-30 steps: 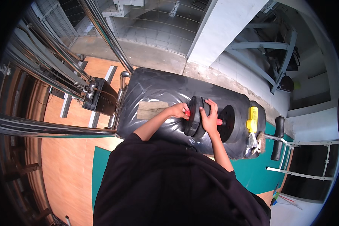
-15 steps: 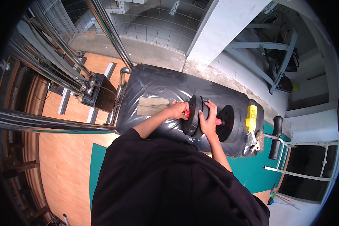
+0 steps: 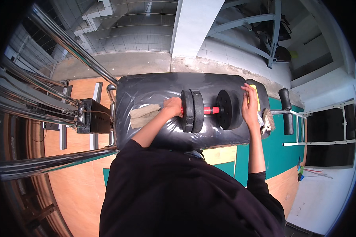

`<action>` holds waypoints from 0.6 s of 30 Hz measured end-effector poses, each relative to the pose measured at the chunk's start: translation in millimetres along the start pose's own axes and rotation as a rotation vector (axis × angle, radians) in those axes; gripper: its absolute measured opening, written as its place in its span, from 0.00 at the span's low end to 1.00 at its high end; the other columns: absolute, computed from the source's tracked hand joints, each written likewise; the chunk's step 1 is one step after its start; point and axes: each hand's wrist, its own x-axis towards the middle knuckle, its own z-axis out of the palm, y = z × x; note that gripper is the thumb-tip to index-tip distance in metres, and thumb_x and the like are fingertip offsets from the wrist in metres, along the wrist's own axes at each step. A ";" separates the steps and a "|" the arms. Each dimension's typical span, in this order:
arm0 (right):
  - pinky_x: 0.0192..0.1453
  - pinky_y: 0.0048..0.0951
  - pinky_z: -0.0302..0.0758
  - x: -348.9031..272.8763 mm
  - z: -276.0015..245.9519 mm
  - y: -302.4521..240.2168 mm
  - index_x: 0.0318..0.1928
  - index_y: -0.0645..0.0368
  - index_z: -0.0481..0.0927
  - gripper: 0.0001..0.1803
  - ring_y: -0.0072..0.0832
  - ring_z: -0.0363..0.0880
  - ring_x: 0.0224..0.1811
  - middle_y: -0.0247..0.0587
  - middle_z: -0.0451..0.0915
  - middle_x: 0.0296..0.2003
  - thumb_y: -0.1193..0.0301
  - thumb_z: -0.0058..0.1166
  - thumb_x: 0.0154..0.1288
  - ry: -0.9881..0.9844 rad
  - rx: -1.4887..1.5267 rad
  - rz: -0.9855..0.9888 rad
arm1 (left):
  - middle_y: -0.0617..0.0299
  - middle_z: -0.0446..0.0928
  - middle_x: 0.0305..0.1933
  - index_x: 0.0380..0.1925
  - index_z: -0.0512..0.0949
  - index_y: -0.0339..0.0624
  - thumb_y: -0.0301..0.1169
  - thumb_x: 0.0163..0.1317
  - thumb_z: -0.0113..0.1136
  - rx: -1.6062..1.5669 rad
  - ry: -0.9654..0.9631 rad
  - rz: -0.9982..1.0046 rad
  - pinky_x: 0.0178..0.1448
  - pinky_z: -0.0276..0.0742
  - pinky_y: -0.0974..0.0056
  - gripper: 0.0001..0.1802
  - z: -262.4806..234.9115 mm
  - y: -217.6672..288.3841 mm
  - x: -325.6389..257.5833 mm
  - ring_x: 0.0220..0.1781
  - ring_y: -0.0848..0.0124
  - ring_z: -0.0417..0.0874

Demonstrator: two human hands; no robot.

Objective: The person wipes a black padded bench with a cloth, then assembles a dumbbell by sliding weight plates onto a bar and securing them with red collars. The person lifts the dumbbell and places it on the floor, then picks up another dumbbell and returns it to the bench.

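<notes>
A dumbbell (image 3: 211,110) with a red bar and black round plates lies across the black padded bench (image 3: 162,81). Two plates stand side by side at its left end, a slight gap between them at the top. My left hand (image 3: 173,107) is closed round the red bar end that sticks out left of these plates. My right hand (image 3: 249,104) is open, its fingers stretched out, just right of the right-hand plate (image 3: 228,112). Partly behind that hand is a yellow bottle (image 3: 257,96). Beside my left forearm lies a folded beige cloth (image 3: 143,115).
A brush (image 3: 268,120) lies at the bench's right end, near a padded black roller (image 3: 285,111). Chrome posts (image 3: 73,45) and a dark weight stack (image 3: 99,115) stand at the left. White metal frames (image 3: 320,143) are at the right, over a green mat (image 3: 279,156).
My right hand has let go of the left plates and moved right, towards the yellow bottle. My left hand stays at the bar end. The view has turned and shifted.
</notes>
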 end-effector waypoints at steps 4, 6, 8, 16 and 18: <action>0.58 0.40 0.67 -15.2 -32.2 97.8 0.48 0.62 0.71 0.23 0.50 0.71 0.54 0.56 0.72 0.49 0.88 0.39 0.50 -0.263 -0.191 0.192 | 0.57 0.83 0.40 0.33 0.83 0.46 0.39 0.34 0.77 0.160 0.068 0.024 0.57 0.70 0.52 0.22 -3.7 15.0 -10.6 0.47 0.60 0.83; 0.59 0.39 0.67 -24.4 -36.9 131.2 0.50 0.62 0.70 0.24 0.49 0.71 0.54 0.56 0.73 0.48 0.85 0.47 0.48 -0.591 -0.235 0.203 | 0.55 0.83 0.39 0.32 0.83 0.46 0.39 0.34 0.77 0.207 0.103 0.017 0.55 0.72 0.53 0.22 -3.3 20.6 -14.1 0.46 0.59 0.83; 0.61 0.37 0.67 -34.5 -28.5 151.6 0.52 0.60 0.71 0.29 0.47 0.71 0.55 0.53 0.75 0.46 0.78 0.61 0.44 -0.763 -0.196 0.176 | 0.53 0.83 0.38 0.31 0.83 0.44 0.38 0.34 0.77 0.231 0.131 -0.008 0.53 0.74 0.55 0.21 -1.2 23.4 -16.6 0.44 0.58 0.83; 0.55 0.39 0.71 -27.8 11.0 171.9 0.41 0.61 0.74 0.22 0.45 0.73 0.52 0.47 0.77 0.44 0.71 0.65 0.42 -0.950 -0.264 -0.141 | 0.45 0.81 0.35 0.28 0.81 0.36 0.28 0.40 0.67 0.197 0.193 0.079 0.46 0.78 0.53 0.12 1.5 14.2 -17.4 0.41 0.49 0.82; 0.52 0.40 0.72 -29.9 15.5 176.4 0.41 0.61 0.75 0.21 0.45 0.75 0.51 0.48 0.78 0.44 0.72 0.64 0.42 -0.937 -0.212 -0.158 | 0.43 0.80 0.34 0.27 0.81 0.35 0.25 0.43 0.62 0.208 0.224 0.084 0.46 0.77 0.52 0.08 2.4 17.7 -20.7 0.41 0.48 0.81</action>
